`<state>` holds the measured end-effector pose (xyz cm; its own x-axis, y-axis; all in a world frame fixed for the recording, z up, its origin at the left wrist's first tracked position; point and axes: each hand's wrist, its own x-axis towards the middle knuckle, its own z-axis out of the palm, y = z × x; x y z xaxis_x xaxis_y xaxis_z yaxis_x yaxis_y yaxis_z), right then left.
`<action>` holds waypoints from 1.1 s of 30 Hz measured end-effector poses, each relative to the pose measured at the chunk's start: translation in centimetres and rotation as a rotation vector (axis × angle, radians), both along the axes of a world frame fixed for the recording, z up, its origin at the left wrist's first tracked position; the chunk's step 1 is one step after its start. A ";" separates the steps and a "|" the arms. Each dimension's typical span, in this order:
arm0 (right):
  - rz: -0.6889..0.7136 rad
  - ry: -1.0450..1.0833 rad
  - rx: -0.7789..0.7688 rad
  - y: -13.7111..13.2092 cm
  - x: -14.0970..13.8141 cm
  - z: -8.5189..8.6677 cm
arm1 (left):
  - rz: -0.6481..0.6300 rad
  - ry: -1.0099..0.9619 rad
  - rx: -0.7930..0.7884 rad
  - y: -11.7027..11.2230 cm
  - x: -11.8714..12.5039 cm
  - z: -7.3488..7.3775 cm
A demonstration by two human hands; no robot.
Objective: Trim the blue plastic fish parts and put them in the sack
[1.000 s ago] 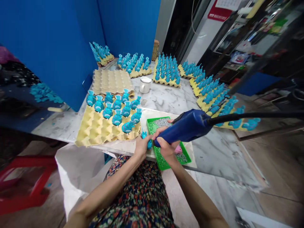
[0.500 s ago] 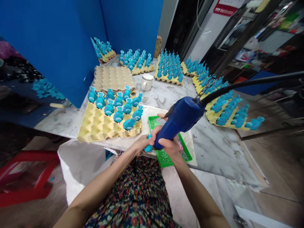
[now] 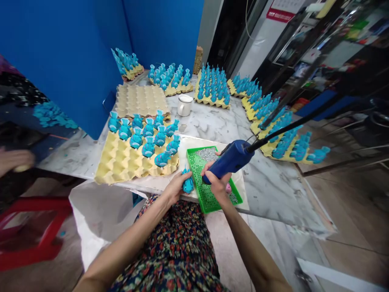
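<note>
Blue fish figurine (image 3: 188, 184) pinched between fingers and thumb of left hand (image 3: 175, 187), at that grip's right side, long axis running roughly fore-and-aft, nearer left hand than right hand (image 3: 216, 183). Right hand closed around a blue corded glue gun (image 3: 231, 158), body slanting up and away to the right, low end just right of the figurine, not touching. Green perforated tray (image 3: 235, 187) beneath and right of both grips; silver glitter (image 3: 206, 154) ahead of right hand; yellow egg tray (image 3: 117, 162) left of left hand.
</note>
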<state>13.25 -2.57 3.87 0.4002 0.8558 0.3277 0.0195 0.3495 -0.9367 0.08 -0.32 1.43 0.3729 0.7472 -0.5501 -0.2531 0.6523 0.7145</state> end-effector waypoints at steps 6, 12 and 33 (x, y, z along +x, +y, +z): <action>-0.035 -0.050 0.038 -0.3 -0.2 0.2 | 0.026 -0.027 -0.009 -0.1 0.0 0.1; -0.064 -0.027 0.213 -1.0 -1.0 2.5 | 0.090 -0.027 -0.082 -0.3 0.5 0.1; 0.213 -0.142 0.107 -1.8 -2.7 2.7 | 0.184 -0.027 -0.059 -0.7 1.4 0.5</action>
<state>10.56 -4.37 6.54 0.1587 0.8730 0.4613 0.0639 0.4571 -0.8871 1.45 -1.00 1.96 0.2481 0.7708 -0.5869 -0.3909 0.6339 0.6673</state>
